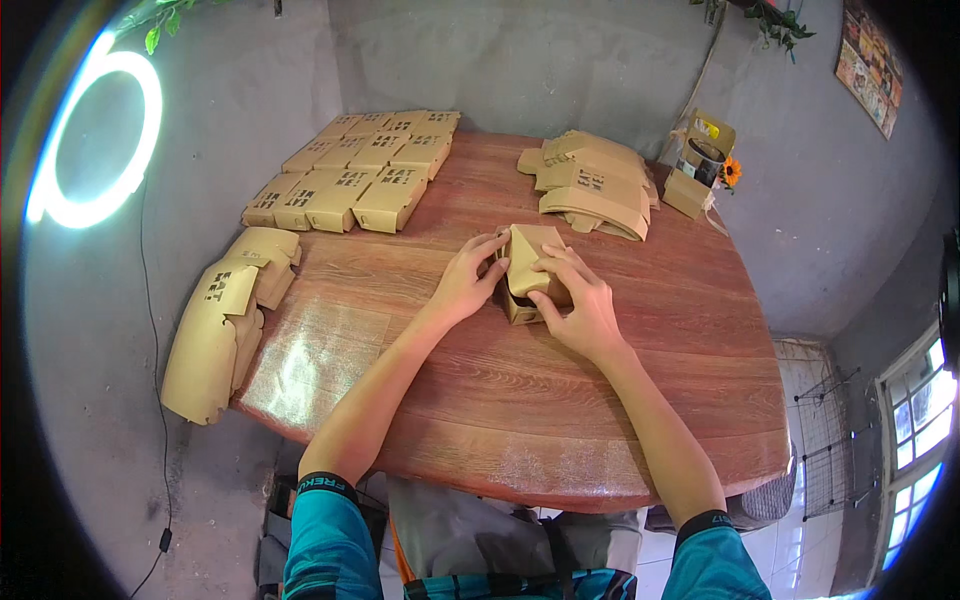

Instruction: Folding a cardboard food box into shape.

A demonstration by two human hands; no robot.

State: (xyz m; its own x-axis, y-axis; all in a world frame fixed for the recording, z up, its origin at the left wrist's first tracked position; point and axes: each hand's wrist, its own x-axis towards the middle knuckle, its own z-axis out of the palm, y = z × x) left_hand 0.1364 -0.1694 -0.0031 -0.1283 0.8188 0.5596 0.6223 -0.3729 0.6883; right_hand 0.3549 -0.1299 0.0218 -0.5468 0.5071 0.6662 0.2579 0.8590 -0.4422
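A small brown cardboard box (529, 259) stands on the wooden table in front of me, its lid partly closed with a dark gap at the near side. My left hand (474, 277) grips the box's left side between thumb and fingers. My right hand (581, 304) lies over the lid and right side, fingers on top and thumb at the near edge. The box's right side is partly hidden by that hand.
Rows of folded printed boxes (337, 191) stand at the back left. Flat cardboard blanks (600, 184) lie stacked at the back right; more blanks (202, 337) overhang the left edge. An open box with a dark container (701, 161) is at the far right.
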